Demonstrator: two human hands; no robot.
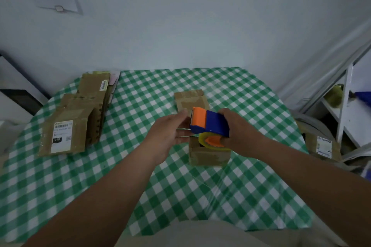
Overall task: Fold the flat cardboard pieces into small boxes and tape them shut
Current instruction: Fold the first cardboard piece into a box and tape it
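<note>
Nearest the lens, two bare forearms reaching out over the green-and-white checked tablecloth (pixel 220 196). Largest cardboard: stack of flat cardboard pieces (pixel 80 114) at far left, labels showing, untouched. Next, small box (pixel 208 156) at table centre, standing with its top flap (pixel 190 100) thrown back toward the wall and the opening partly hidden under the tool. Off the right edge, another labelled box (pixel 323 146), apart from the work.

Then tape dispenser (pixel 208 124), blue body and orange head, held just above the small box, roll of clear tape hanging at its underside. Right hand (pixel 241 132) curled round the dispenser's back end, thumb near the orange hub. Left hand (pixel 170 128) at the orange head, fingers fairly straight, seemingly drawing out the tape end (pixel 183 132); whether actually pinching it, cannot tell.

Step in hand, by judgement: taping stage, tape being readied, box not yet sealed. Next move likely calls for closing the flap down, laying the tape across the seam, pressing flat, tearing against the toothed edge.
</note>
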